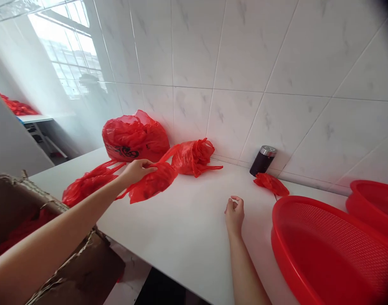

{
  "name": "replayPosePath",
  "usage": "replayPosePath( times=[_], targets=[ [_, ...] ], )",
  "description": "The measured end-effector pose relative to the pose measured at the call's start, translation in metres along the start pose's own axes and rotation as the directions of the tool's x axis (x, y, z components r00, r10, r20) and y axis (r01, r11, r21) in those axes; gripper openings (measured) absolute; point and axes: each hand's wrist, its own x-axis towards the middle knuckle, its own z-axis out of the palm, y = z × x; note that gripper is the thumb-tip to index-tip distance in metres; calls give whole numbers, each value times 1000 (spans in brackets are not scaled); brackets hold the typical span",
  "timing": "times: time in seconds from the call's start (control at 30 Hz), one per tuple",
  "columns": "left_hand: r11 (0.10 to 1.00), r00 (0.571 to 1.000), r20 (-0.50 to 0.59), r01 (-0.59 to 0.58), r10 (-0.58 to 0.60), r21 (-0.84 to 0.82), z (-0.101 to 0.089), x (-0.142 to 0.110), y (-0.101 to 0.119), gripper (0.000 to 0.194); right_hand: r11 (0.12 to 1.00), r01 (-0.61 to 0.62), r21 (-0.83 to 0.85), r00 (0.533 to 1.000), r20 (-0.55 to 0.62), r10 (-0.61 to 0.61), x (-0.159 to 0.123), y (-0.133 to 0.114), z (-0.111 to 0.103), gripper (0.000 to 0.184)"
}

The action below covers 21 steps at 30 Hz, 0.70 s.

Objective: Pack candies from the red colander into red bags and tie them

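My left hand (137, 170) reaches across the white table (187, 228) and grips a small filled red plastic bag (154, 183), lifted just off the surface. Beside it lie another long red bag (86, 184) at the left, a tied red bag (192, 157) by the wall, and a big stuffed red bag (135, 137) behind. My right hand (234, 214) hovers over the table's middle with its fingers curled in, and nothing shows in them.
A large red mesh basin (327, 250) sits at the right, with a second red basin (373, 201) behind it. A dark canister with a metal lid (262, 161) stands against the tiled wall, a small red bag (271, 184) beside it. A cardboard box (54, 254) is at lower left.
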Motion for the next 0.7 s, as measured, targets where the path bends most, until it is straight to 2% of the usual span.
replayPosePath(
  times=[0.13, 0.27, 0.37, 0.43, 0.5, 0.57, 0.63, 0.7],
  targets=[
    [990, 994, 24, 106, -109, 88, -31, -12, -42, 47, 1000, -10, -24, 1000, 5, 10, 0, -1, 0, 17],
    [927, 964, -99, 263, -245, 267, -57, -19, -83, 36, 999, -8, -32, 1000, 2, 8, 0, 0, 0, 19],
    [867, 933, -197, 355, -302, 350, -73, -22, -96, 32, 1000, -2, -31, 1000, 3, 2, 0, 2, 0, 22],
    [867, 937, -210, 339, -278, 367, -74, -24, -93, 32, 1000, 2, -30, 1000, 4, -2, 0, 3, 1, 23],
    [902, 969, -142, 241, -203, 358, -62, -25, -81, 34, 1000, 7, -29, 1000, 2, -7, 0, 4, 4, 24],
    [942, 994, 14, 97, -107, 322, -37, -24, -64, 34, 999, 15, -28, 1000, 9, -15, 2, 5, 6, 26],
    [964, 979, 201, -37, -18, 265, -2, -24, -43, 33, 999, 26, -27, 999, 47, -25, 5, 6, 6, 27],
    [969, 934, 353, -134, 54, 207, 40, -25, -19, 30, 999, 39, -31, 994, 101, -35, 9, 8, -1, 27]
  ],
)
